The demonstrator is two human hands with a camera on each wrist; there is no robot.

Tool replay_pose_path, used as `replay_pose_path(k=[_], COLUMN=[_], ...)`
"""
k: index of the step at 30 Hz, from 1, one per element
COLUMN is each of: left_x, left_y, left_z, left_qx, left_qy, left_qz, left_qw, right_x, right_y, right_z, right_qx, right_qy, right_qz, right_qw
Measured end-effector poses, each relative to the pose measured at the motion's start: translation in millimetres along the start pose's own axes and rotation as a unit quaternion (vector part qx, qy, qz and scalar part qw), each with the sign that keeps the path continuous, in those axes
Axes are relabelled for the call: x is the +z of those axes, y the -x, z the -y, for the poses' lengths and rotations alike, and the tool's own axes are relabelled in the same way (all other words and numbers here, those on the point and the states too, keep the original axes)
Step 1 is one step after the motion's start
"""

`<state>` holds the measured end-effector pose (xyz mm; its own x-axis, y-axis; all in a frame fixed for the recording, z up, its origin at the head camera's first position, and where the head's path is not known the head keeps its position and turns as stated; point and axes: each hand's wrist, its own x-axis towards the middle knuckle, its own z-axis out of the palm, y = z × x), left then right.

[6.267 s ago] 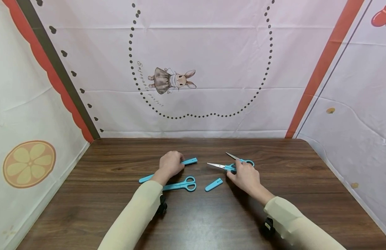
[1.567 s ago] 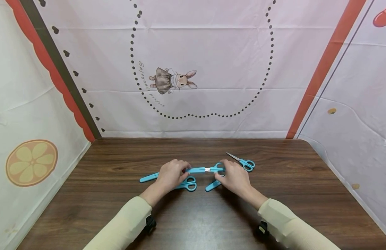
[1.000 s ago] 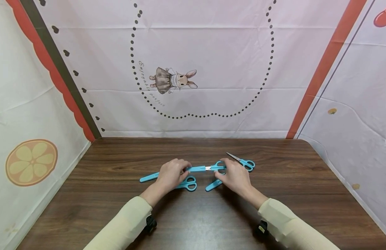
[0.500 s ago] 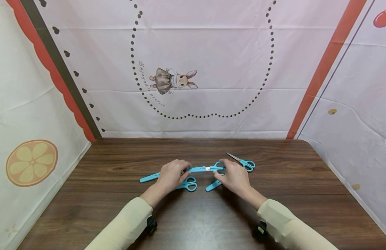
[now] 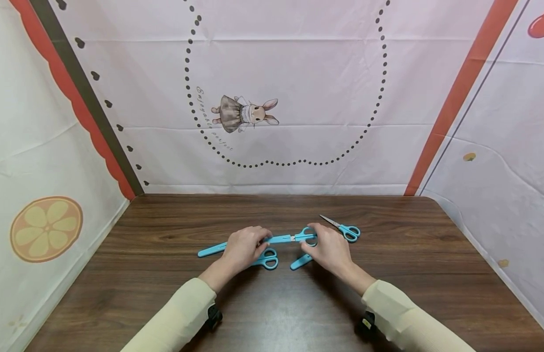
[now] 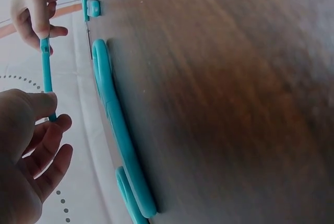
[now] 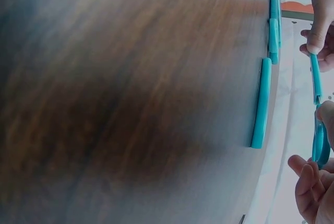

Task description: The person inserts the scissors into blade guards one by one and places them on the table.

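Note:
My left hand (image 5: pixel 243 250) pinches a light-blue scissor sheath (image 5: pixel 278 239) between thumb and fingertips. My right hand (image 5: pixel 330 247) grips the blue-handled scissors (image 5: pixel 301 237) by the finger loops. Their blades run into the sheath's mouth, and a short strip of bare metal shows between sheath and handle. In the left wrist view the sheath (image 6: pixel 47 75) hangs above the table, spanning the two hands. Beneath my left hand lies a pair of sheathed scissors (image 5: pixel 267 259), its front part hidden by the hand. A loose short sheath (image 5: pixel 300 262) lies just below my right hand.
Unsheathed scissors (image 5: pixel 350 233) lie behind my right hand, their bare point toward the back left. At the left, another long blue sheath (image 5: pixel 211 250) runs behind my left hand. The brown wooden table (image 5: pixel 166 293) meets a printed cloth (image 5: pixel 298 98) at its back edge.
Over the six seconds, my right hand has lifted the scissors from the table and my left the sheath. The blades have entered it; the metal strip has narrowed slightly in the last second.

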<state>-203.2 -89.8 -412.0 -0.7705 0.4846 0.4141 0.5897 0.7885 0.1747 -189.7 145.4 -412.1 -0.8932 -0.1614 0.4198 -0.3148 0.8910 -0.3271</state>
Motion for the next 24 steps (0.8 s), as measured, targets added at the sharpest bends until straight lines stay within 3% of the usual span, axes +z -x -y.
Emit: replay_pose_path(k=[15,24], left_x=[-0.6,-0.1], left_y=[-2.3,-2.9], left_z=[-1.0,-2.1], left_qx=[0.011,0.035], left_qy=[0.003,0.002], left_qz=[-0.01,-0.021], left_qw=[0.9999,0.9992], right_x=[2.6,4.7], right_y=[0.6,-0.9], right_z=[1.9,5.5], right_qx=[-0.002,-0.017], right_qy=[-0.004,0.001], right_qz=[0.002,-0.026], right_qw=[1.0,1.0])
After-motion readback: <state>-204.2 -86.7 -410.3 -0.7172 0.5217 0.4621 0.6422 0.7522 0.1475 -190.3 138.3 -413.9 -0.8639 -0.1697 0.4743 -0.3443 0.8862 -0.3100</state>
